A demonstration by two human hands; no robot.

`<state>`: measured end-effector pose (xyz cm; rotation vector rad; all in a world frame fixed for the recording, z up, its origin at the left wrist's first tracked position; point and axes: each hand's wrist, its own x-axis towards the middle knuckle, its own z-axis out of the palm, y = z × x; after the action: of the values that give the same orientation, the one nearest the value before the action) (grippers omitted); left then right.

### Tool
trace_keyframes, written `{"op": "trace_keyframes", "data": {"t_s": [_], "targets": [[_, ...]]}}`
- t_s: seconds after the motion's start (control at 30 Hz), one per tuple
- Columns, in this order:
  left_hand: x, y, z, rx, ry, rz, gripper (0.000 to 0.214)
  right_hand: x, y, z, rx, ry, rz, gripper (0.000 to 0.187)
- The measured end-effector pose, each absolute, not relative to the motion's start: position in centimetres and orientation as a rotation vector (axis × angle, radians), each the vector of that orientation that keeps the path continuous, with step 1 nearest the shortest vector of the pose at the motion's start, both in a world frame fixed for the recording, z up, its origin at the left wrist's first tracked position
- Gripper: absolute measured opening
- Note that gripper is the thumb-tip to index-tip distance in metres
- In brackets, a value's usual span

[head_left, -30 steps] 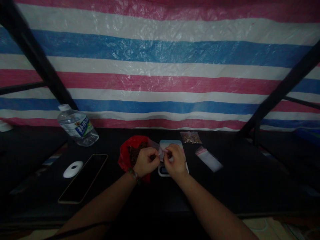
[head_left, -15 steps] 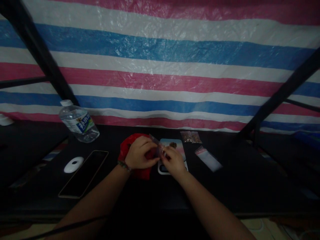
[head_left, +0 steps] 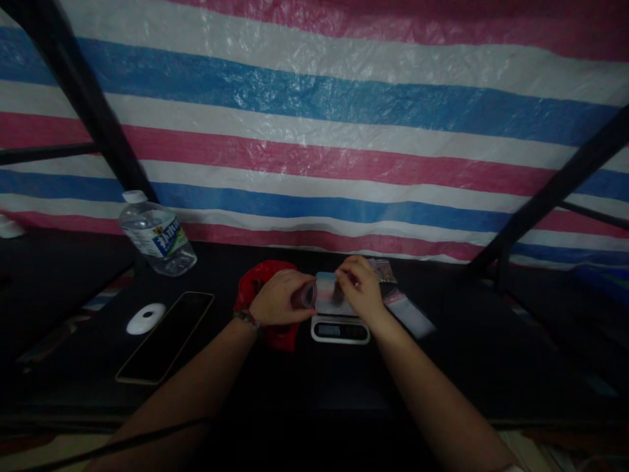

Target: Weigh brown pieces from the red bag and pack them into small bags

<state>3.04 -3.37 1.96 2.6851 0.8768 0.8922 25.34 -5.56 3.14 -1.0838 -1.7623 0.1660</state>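
My left hand (head_left: 276, 298) is curled around a small clear zip bag (head_left: 307, 296), its round mouth spread and facing the scale. Over the kitchen scale (head_left: 326, 283), my right hand (head_left: 363, 290) has its fingertips pinched on a dark brown clump of dried bits (head_left: 338, 293); the clump is blurred, and whether it still touches the platform I cannot tell. The scale's platform is pale blue and pink, with a display along the near edge. A red plastic bag (head_left: 281, 337) lies under and behind my left hand.
Right of the scale are filled zip bags (head_left: 384, 270), partly hidden by my right hand, and a stack of flat clear zip bags (head_left: 410, 313). Leftward stand a large water bottle (head_left: 160, 239), a white oval case (head_left: 146, 318) and a phone (head_left: 167, 337). Black frame bars (head_left: 93, 124) flank the table.
My right hand has left the zip bag and moved up and right to the brown clump on the scale. The bag in my left hand now gapes open, and the scale's display is uncovered.
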Motion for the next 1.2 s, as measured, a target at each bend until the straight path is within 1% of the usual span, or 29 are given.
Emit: {"op": "trace_keyframes", "data": {"t_s": [0.07,0.1,0.2,0.27,0.4,0.53,0.7,0.8,0.9,1.03,1.2], "targets": [[3.3,-3.3,1.4,2.625,0.957,0.908,0.063,27.8,-4.4,2.5,-1.09,-1.7,0.144,0.016],[3.5,-3.3,1.2,2.595,0.996,0.916,0.063,28.9,-3.9,2.0,-1.091,-1.714,0.185,0.022],[4.2,-3.3,0.5,2.531,1.067,0.899,0.062,31.0,-3.0,-0.3,-1.155,-1.894,0.345,0.052],[4.6,-3.3,0.2,2.511,1.095,0.853,0.06,31.3,-2.9,-1.4,-1.237,-2.015,0.374,0.06],[5.0,-3.1,-0.2,2.525,1.179,0.766,0.058,30.5,-3.0,-1.9,-1.295,-2.116,0.362,0.048],[5.0,-3.0,-0.3,2.54,1.197,0.711,0.055,30.3,-2.9,-1.8,-1.295,-2.123,0.353,0.046],[5.0,-2.9,-0.4,2.492,1.223,0.732,0.055,30.5,-2.9,-1.9,-1.292,-2.061,0.333,0.036],[5.1,-2.9,-0.4,2.491,1.236,0.699,0.057,30.0,-3.3,-1.6,-1.272,-1.994,0.375,0.037],[5.2,-3.1,-0.1,2.491,1.233,0.682,0.053,29.2,-3.8,-1.1,-1.242,-1.948,0.438,0.036],[5.2,-3.3,0.3,2.486,1.17,0.746,0.047,27.9,-4.5,-0.9,-1.152,-1.913,0.467,0.038],[5.4,-3.8,0.5,2.476,1.128,0.82,0.049,26.2,-5.3,-1.2,-1.036,-1.882,0.562,0.044]]}}
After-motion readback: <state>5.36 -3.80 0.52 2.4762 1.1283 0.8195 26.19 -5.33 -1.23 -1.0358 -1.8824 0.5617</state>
